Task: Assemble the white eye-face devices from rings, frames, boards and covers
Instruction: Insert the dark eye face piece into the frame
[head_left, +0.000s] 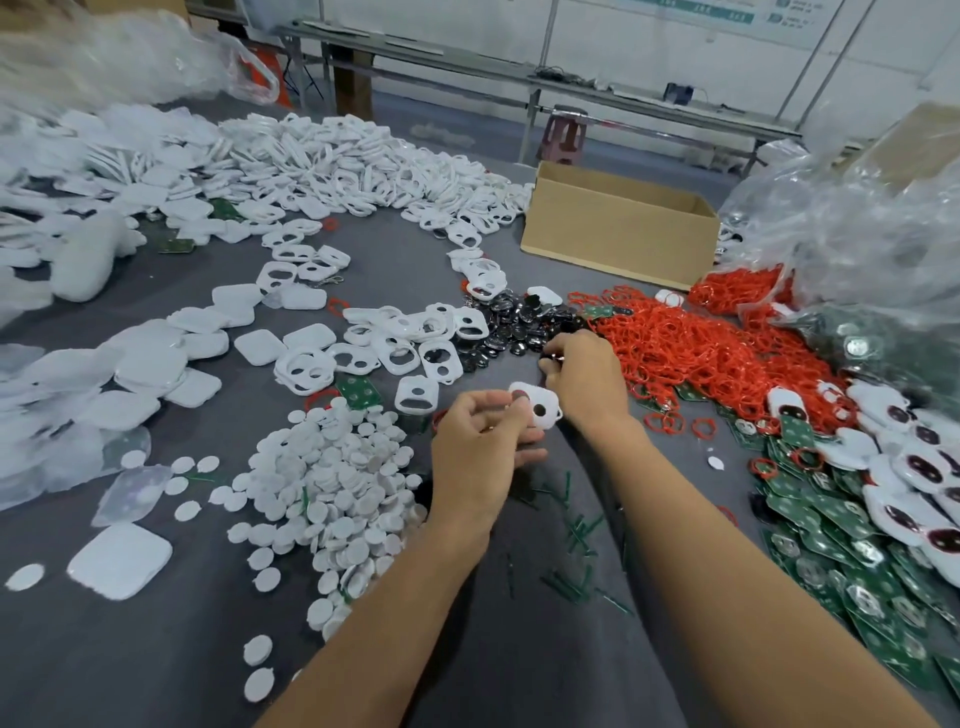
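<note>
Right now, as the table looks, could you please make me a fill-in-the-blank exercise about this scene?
1. The rings piled beside the right hand are ___ in colour.
2. The left hand holds one ___ frame.
3. The boards heaped on the right are ___ in colour.
4. The open box is made of ___.
Missing words: red; white; green; cardboard.

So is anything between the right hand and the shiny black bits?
Nothing visible. The right hand sits at the edge of the black pieces; the left hand holds a white frame beside it.
</note>
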